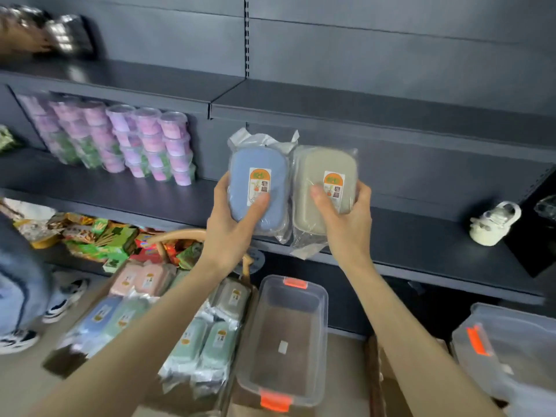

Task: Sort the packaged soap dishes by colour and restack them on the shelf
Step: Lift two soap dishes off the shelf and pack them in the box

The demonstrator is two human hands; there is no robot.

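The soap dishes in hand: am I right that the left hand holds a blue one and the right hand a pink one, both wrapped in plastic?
Not quite. The head view shows the right hand holding a beige soap dish, not a pink one. The left hand does hold the blue soap dish, and both are wrapped in plastic.

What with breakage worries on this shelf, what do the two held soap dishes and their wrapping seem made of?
The blue soap dish and beige soap dish look like moulded plastic, matte: even colour, rounded corners, though film covers them. The wrapping is thin clear glossy film, probably plastic: glints, crinkled ends.
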